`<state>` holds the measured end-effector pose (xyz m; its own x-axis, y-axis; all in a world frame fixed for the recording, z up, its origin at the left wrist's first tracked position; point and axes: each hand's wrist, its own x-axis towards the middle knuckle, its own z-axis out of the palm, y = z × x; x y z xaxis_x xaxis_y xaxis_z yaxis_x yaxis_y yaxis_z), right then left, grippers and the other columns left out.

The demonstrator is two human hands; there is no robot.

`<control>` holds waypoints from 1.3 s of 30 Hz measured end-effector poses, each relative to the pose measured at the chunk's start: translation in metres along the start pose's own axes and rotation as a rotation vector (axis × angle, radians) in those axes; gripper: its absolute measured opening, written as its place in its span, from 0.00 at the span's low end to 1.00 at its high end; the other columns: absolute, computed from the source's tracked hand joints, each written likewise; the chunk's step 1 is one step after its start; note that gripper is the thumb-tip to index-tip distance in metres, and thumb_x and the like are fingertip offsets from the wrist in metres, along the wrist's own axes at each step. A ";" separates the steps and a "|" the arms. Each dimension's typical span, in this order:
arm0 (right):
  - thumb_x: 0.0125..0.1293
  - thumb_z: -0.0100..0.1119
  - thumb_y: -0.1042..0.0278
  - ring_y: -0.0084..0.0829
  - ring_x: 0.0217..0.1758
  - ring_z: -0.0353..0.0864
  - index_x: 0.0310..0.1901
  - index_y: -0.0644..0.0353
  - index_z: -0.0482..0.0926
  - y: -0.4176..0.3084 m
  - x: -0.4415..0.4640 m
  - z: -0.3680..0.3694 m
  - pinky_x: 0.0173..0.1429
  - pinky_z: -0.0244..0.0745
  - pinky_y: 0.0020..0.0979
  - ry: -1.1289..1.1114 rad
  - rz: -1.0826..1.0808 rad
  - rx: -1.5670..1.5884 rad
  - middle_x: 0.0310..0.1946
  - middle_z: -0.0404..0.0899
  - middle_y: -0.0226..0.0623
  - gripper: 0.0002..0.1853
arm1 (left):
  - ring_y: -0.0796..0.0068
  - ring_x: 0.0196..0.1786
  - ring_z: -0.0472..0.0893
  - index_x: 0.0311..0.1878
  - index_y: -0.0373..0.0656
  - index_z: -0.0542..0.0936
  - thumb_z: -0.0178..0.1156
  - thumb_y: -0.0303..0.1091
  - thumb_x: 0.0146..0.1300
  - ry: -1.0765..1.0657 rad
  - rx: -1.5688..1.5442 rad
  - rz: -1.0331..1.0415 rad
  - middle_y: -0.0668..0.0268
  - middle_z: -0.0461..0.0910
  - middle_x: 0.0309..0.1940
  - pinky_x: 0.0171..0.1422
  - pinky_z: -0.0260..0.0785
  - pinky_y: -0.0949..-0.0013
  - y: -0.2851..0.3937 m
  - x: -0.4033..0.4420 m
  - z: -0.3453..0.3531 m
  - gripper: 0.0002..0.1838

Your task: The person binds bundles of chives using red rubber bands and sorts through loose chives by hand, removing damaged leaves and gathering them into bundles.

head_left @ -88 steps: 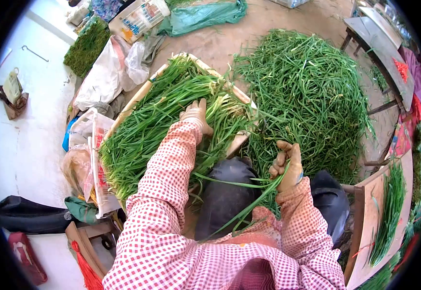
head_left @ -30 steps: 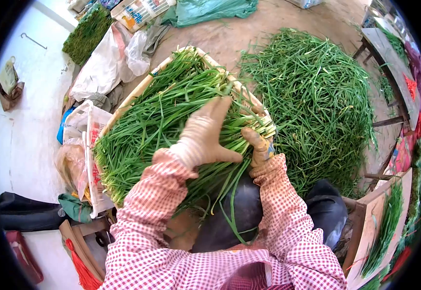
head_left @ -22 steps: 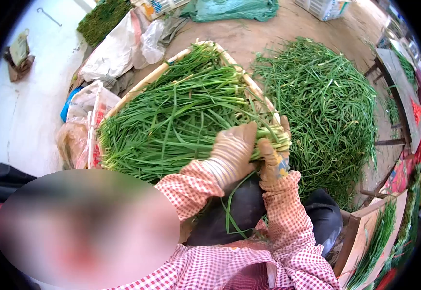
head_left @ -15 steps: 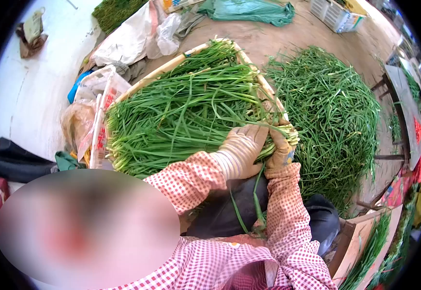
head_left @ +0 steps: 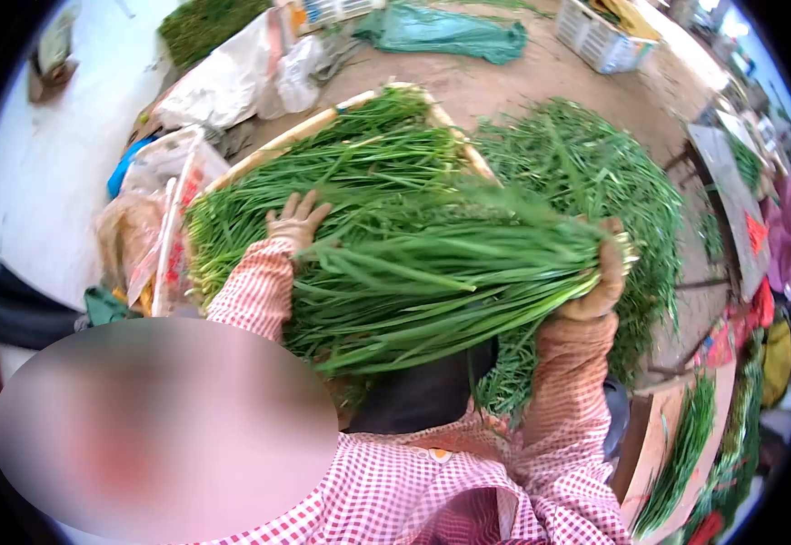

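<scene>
My gloved right hand (head_left: 602,283) is wrapped round the pale stem ends of a large bunch of garlic chives (head_left: 450,291). The bunch stretches leftwards in front of me, its long green leaves partly blurred. Fingers spread, my gloved left hand (head_left: 295,220) rests on or just above the chives (head_left: 359,168) laid in a light-rimmed crate (head_left: 277,143); contact is hard to make out. The bunch hides the near right part of the crate.
Loose green leaves (head_left: 586,150) are heaped on the floor at the right. White plastic crates stand left (head_left: 182,218) and far right (head_left: 600,41). A teal sack (head_left: 445,34) lies behind. More chives lie on a wooden board (head_left: 654,445) at lower right.
My right hand has lifted the bunch by its stem ends and swung it right, above the crate's edge. My left hand has parted from it and moved left, fingers spreading.
</scene>
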<state>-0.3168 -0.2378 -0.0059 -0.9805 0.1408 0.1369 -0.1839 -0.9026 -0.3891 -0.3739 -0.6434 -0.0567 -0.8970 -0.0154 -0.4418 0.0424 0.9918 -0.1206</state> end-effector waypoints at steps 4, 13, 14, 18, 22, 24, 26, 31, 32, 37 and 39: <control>0.65 0.53 0.55 0.44 0.48 0.80 0.49 0.61 0.77 -0.121 -0.017 0.019 0.55 0.77 0.48 0.074 -0.168 -0.380 0.46 0.81 0.47 0.19 | 0.60 0.79 0.42 0.74 0.63 0.57 0.62 0.60 0.56 0.113 -0.004 -0.028 0.66 0.42 0.78 0.76 0.37 0.39 0.010 -0.011 0.001 0.44; 0.58 0.65 0.73 0.29 0.42 0.81 0.49 0.60 0.77 -0.245 -0.051 0.031 0.49 0.77 0.32 0.357 -0.873 -1.413 0.40 0.80 0.36 0.17 | 0.58 0.77 0.47 0.74 0.62 0.56 0.62 0.58 0.57 -0.072 -0.010 -0.034 0.65 0.44 0.77 0.76 0.42 0.42 0.019 -0.015 -0.042 0.43; 0.55 0.67 0.76 0.28 0.40 0.80 0.49 0.61 0.76 -0.243 -0.047 0.025 0.48 0.76 0.31 0.290 -0.874 -1.380 0.38 0.80 0.34 0.18 | 0.57 0.76 0.52 0.72 0.62 0.58 0.65 0.55 0.56 -0.095 -0.006 -0.039 0.63 0.48 0.76 0.75 0.44 0.43 0.022 -0.019 -0.057 0.42; 0.53 0.70 0.78 0.24 0.38 0.80 0.44 0.59 0.76 -0.241 -0.041 0.028 0.44 0.78 0.26 0.232 -0.747 -1.216 0.36 0.81 0.32 0.17 | 0.62 0.63 0.71 0.51 0.49 0.78 0.68 0.42 0.52 0.760 0.132 0.349 0.56 0.74 0.58 0.65 0.64 0.48 0.084 -0.090 -0.095 0.22; 0.56 0.69 0.77 0.23 0.38 0.80 0.46 0.59 0.75 -0.219 -0.052 0.044 0.45 0.78 0.25 0.167 -0.775 -1.341 0.37 0.81 0.33 0.17 | 0.68 0.47 0.82 0.45 0.39 0.83 0.66 0.45 0.58 -0.295 -0.967 0.877 0.58 0.83 0.45 0.55 0.74 0.65 0.197 -0.163 -0.109 0.19; 0.56 0.68 0.78 0.23 0.38 0.81 0.45 0.59 0.75 -0.198 -0.066 0.065 0.43 0.79 0.25 0.092 -0.741 -1.421 0.36 0.81 0.34 0.16 | 0.48 0.62 0.72 0.67 0.34 0.63 0.51 0.68 0.62 -1.093 -1.440 1.172 0.43 0.71 0.59 0.66 0.65 0.49 0.262 -0.177 -0.078 0.46; 0.56 0.67 0.78 0.24 0.38 0.81 0.45 0.61 0.75 -0.178 -0.081 0.072 0.41 0.80 0.26 -0.051 -0.771 -1.435 0.36 0.81 0.35 0.15 | 0.40 0.66 0.66 0.71 0.32 0.52 0.44 0.83 0.48 -1.560 -1.681 0.862 0.43 0.64 0.65 0.69 0.57 0.38 0.315 -0.196 -0.072 0.64; 0.58 0.64 0.67 0.38 0.51 0.80 0.49 0.57 0.76 -0.153 -0.127 0.066 0.58 0.75 0.40 -0.631 -0.820 -1.672 0.44 0.81 0.38 0.17 | 0.43 0.66 0.64 0.73 0.42 0.51 0.45 0.88 0.35 -1.556 -2.037 0.694 0.46 0.59 0.68 0.68 0.56 0.40 0.357 -0.191 -0.065 0.69; 0.57 0.63 0.65 0.37 0.51 0.80 0.49 0.56 0.77 -0.141 -0.138 0.068 0.58 0.75 0.40 -0.724 -0.849 -1.694 0.44 0.81 0.37 0.17 | 0.45 0.65 0.66 0.72 0.42 0.52 0.46 0.86 0.38 -1.508 -2.042 0.746 0.48 0.60 0.67 0.67 0.58 0.41 0.358 -0.184 -0.065 0.66; 0.52 0.59 0.57 0.35 0.48 0.82 0.43 0.53 0.79 -0.089 -0.174 0.081 0.57 0.78 0.40 -1.152 -0.906 -1.713 0.40 0.80 0.34 0.17 | 0.55 0.60 0.73 0.70 0.43 0.60 0.50 0.77 0.49 -1.351 -1.988 1.004 0.53 0.67 0.64 0.60 0.69 0.49 0.342 -0.150 -0.059 0.54; 0.51 0.58 0.59 0.36 0.48 0.82 0.43 0.52 0.79 -0.085 -0.164 0.083 0.58 0.78 0.41 -1.263 -0.811 -1.669 0.39 0.79 0.33 0.16 | 0.60 0.57 0.76 0.69 0.44 0.63 0.52 0.74 0.53 -1.355 -1.935 1.097 0.56 0.70 0.63 0.57 0.73 0.52 0.332 -0.138 -0.056 0.50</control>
<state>-0.1349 -0.2176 0.0805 -0.2812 -0.6762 0.6810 -0.9401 0.3366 -0.0540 -0.2603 -0.3046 0.0136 -0.2487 0.9640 0.0939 -0.8130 -0.2604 0.5207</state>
